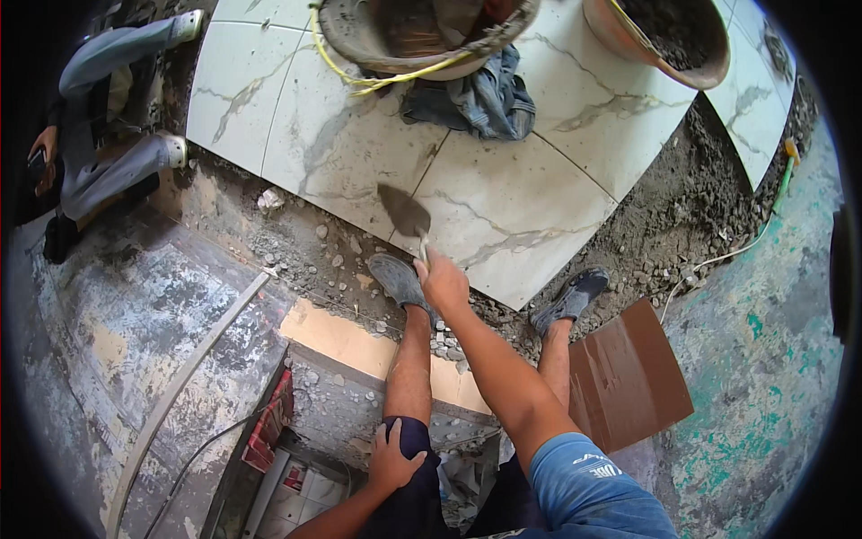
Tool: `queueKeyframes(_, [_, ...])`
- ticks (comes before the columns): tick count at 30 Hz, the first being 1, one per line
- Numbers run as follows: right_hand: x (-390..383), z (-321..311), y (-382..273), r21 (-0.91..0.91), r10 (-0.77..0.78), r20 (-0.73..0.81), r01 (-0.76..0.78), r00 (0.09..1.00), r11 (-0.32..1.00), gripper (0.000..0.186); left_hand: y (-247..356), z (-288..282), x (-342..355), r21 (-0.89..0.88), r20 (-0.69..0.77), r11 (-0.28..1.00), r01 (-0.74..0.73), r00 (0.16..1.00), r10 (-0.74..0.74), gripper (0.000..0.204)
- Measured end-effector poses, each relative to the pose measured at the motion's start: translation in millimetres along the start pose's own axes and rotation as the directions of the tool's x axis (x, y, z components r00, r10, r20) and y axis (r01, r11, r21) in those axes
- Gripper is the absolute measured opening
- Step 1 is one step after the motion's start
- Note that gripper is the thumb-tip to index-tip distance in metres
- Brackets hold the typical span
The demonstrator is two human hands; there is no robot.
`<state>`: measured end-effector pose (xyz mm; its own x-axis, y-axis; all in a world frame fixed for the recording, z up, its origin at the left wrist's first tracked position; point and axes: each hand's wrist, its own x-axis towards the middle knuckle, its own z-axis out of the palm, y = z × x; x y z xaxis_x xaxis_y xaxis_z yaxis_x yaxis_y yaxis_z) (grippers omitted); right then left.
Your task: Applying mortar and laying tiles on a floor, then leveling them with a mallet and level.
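Just above the middle of the frame, our right hand (443, 283) is closed around the handle of a trowel (405, 214), whose grey pointed blade lies up and to the left of the fist, over the near corner of a white marbled tile (503, 216). Our left hand (392, 458), low in the frame, rests spread on our left thigh over the dark shorts and holds nothing. Beside the right hand our left shoe (398, 280) stands on rubble at the tile's edge, and our right shoe (571, 300) stands to the right, also on rubble. A brown tile (628, 382) lies at lower right, just beside our right leg. Along the top edge sit a mortar-caked basin (422, 36) with a blue-grey cloth (480, 99) under it and an orange tub of grey mix (664, 40). At upper left another person's legs in grey trousers (112, 153) show.
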<state>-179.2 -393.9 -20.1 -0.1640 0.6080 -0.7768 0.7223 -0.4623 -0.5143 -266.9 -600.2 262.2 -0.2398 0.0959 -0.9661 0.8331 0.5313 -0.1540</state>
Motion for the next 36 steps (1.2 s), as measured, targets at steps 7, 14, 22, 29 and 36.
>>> queueKeyframes(7, [86, 1, -48, 0.067, -0.099, -0.088, 0.105, 0.991, 0.992, 0.049, -18, 5, 1, -0.125, -0.037, 0.989, -0.084, 0.996, 0.080, 0.091])
queueKeyframes(14, [122, 16, -77, 0.231, -0.279, 0.007, 0.270, 0.960, 0.935, 0.054, -38, 14, 11, -0.138, 0.049, 0.989, -0.049, 0.997, 0.056, 0.092])
queueKeyframes(22, [51, -86, 100, -0.365, -0.173, -0.231, 0.079, 0.957, 0.928, 0.049, -41, -2, 5, -0.254, -0.074, 0.956, -0.144, 0.989, 0.129, 0.088])
queueKeyframes(29, [-246, -239, 145, -0.396, 0.460, -0.104, -0.461, 0.882, 0.794, 0.048, -15, -91, -44, -0.294, -0.245, 0.917, -0.270, 0.949, 0.200, 0.066])
queueKeyframes(36, [-410, -336, 177, -0.061, 0.556, -0.354, -0.612, 0.752, 0.789, 0.046, 48, -126, -10, -0.196, -0.363, 0.891, -0.409, 0.875, 0.321, 0.031])
